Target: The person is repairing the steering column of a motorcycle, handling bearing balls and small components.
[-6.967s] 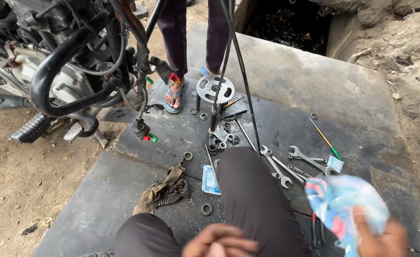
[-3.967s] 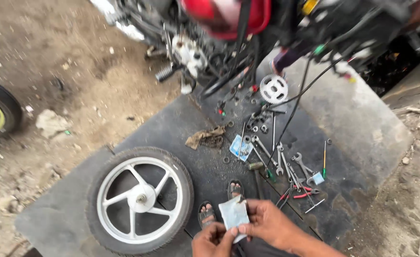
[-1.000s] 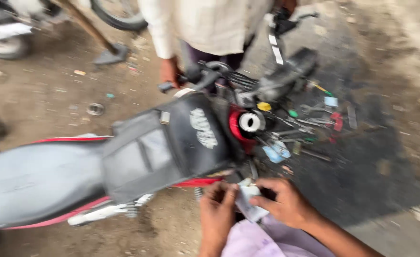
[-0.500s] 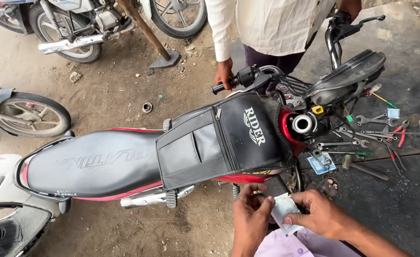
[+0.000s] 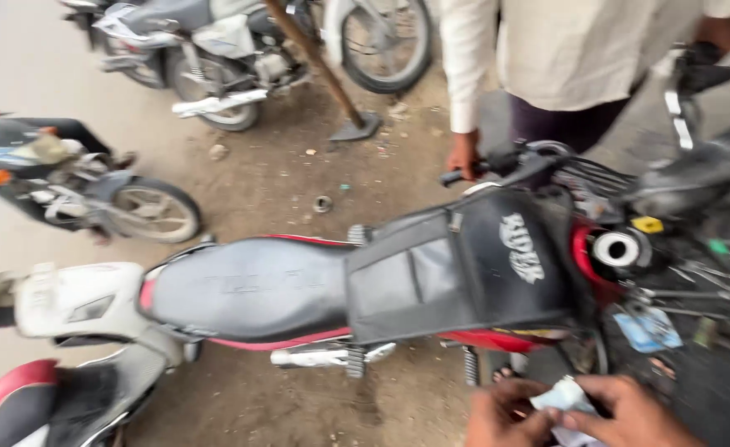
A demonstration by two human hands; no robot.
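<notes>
Low in view, the left hand (image 5: 510, 414) and right hand (image 5: 630, 414) both pinch a small white packet (image 5: 565, 399); the view has swung further left since a moment ago, off the tools onto the motorcycle seat (image 5: 249, 290), the grip unchanged

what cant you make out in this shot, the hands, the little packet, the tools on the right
Head view only:
- Left hand and right hand: wrists cut off by the bottom edge.
- Small pale packet: mostly covered by the fingers and blurred, contents unclear.
- Tools on the dark mat: motion blur, kinds not readable.
- Standing person: upper body cut off by the top edge.
- Red motorcycle: front wheel hidden behind the tank and handlebar.
</notes>
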